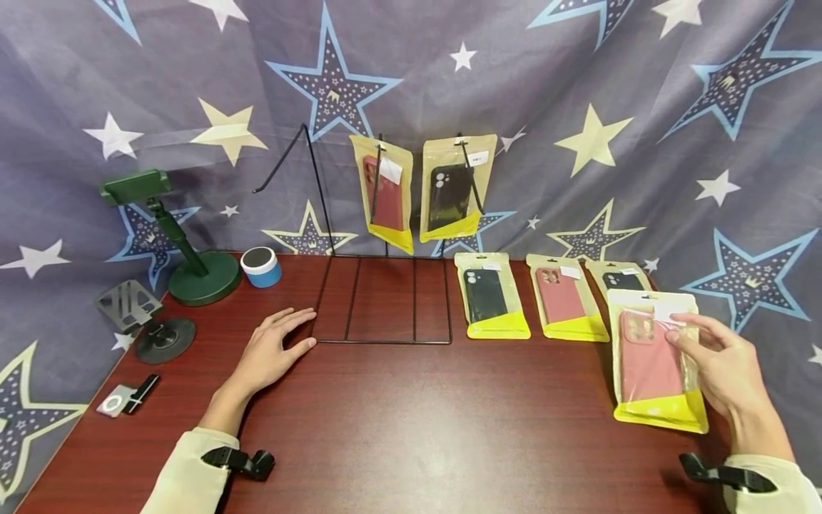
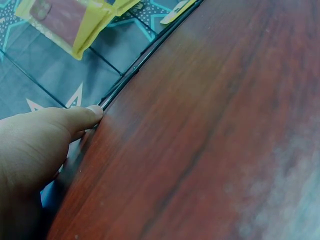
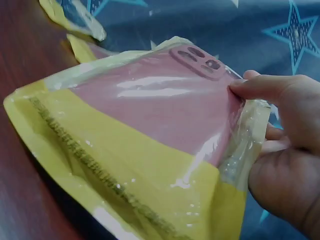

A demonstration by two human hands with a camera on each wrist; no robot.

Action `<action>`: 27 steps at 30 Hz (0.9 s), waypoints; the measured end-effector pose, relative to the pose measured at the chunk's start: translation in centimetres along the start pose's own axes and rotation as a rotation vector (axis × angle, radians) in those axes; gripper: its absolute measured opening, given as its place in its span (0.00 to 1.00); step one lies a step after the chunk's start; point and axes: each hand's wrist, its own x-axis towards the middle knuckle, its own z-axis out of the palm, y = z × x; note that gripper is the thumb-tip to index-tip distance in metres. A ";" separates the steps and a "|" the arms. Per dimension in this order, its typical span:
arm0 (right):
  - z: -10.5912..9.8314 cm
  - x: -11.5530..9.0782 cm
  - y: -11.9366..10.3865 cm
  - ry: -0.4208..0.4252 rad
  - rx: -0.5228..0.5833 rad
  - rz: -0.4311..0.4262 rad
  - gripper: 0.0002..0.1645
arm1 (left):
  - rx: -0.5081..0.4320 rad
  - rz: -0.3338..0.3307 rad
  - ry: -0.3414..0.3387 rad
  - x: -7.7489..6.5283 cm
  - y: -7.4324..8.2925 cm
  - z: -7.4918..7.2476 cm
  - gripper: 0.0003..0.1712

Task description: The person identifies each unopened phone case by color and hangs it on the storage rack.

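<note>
My right hand [image 1: 726, 364] pinches a bagged pink phone case [image 1: 651, 357] by its right side, thumb in front. That clear packet with a yellow bottom is raised and tilted in the right wrist view. My left hand [image 1: 272, 350] touches the front left corner of a black wire display rack [image 1: 385, 343], its fingers fairly straight and its thumb tip at the wire. From the rack's upper hooks hang a packet with a dark pink case [image 1: 388, 193] and one with a black case [image 1: 451, 193].
Right of the rack lie packets with a dark case [image 1: 486, 296], a pink case [image 1: 561, 294] and another dark case [image 1: 621, 280], partly covered by the held one. At left stand a green phone stand [image 1: 205, 278], a blue-and-white round container [image 1: 261, 268] and a grey stand [image 1: 165, 339].
</note>
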 end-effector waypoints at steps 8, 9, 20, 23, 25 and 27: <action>3.5 0.0 -1.4 0.019 0.056 -0.130 0.21 | 0.003 -0.002 0.010 -0.1 -0.1 0.0 0.31; 4.0 0.0 -1.5 0.020 0.068 -0.143 0.21 | 0.004 -0.002 0.011 -0.1 -0.1 0.0 0.31; 8.8 -0.4 -3.6 0.010 0.145 -0.240 0.20 | 0.005 -0.003 0.000 -0.1 -0.2 0.0 0.31; 10.0 -0.9 -4.3 0.007 0.121 -0.238 0.21 | 0.005 -0.003 0.000 -0.2 -0.2 0.0 0.31; 10.8 -1.2 -4.7 0.019 0.093 -0.238 0.21 | 0.006 -0.003 -0.001 -0.2 -0.2 0.0 0.31; 11.6 -1.6 -5.1 0.029 0.072 -0.243 0.21 | 0.007 -0.002 -0.002 -0.2 -0.2 0.0 0.31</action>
